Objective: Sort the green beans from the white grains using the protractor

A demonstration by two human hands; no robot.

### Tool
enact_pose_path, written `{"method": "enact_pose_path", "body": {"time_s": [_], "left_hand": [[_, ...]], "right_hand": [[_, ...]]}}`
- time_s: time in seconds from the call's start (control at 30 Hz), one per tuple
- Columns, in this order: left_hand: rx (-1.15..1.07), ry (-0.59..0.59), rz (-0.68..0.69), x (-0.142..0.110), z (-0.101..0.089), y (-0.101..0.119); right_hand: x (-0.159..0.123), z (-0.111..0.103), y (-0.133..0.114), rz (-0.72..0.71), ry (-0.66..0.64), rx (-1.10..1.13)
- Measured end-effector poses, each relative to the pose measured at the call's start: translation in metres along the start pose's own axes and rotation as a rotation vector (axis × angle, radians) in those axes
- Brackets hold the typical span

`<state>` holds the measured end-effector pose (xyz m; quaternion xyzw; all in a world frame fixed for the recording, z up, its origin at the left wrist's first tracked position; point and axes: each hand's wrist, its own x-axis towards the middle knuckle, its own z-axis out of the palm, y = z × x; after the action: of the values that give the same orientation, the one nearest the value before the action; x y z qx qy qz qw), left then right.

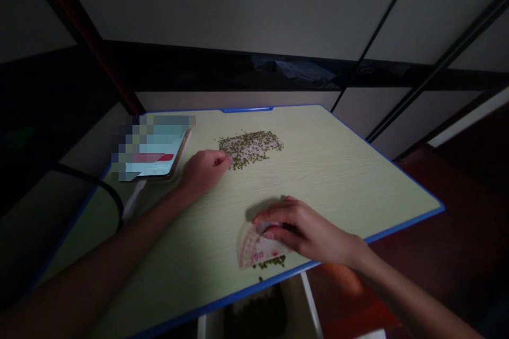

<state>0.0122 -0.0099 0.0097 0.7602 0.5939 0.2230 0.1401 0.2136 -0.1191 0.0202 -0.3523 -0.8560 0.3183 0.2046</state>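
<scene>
Right hand (316, 226): fingers pinch the protractor (251, 248). Left hand (203, 170): fingers curl together at the mixed pile (254, 144) beyond the protractor; contents cannot be told. Progress: small green batch (275, 262) lies apart, nearside of the protractor; pile appears largely unsorted.

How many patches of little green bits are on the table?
2: a bigger patch by the left hand, and a small patch by the near edge of the table, beside the protractor under the right hand. Some may be hidden.
</scene>
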Motion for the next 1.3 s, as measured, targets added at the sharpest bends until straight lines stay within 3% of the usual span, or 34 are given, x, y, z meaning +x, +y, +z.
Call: {"method": "enact_pose_path", "body": {"time_s": [1.1, 1.2, 1.3], "left_hand": [[-0.021, 0.023, -0.002, 0.001, 0.001, 0.0], [-0.02, 0.023, -0.011, 0.001, 0.002, -0.001], [-0.019, 0.022, -0.001, 0.001, 0.002, -0.001]], "right_hand": [[-0.008, 0.011, -0.012, -0.001, -0.069, 0.043], [-0.011, 0.01, -0.01, -0.014, -0.111, 0.179], [-0.011, -0.001, -0.001, 0.077, -0.038, 0.423]]}}
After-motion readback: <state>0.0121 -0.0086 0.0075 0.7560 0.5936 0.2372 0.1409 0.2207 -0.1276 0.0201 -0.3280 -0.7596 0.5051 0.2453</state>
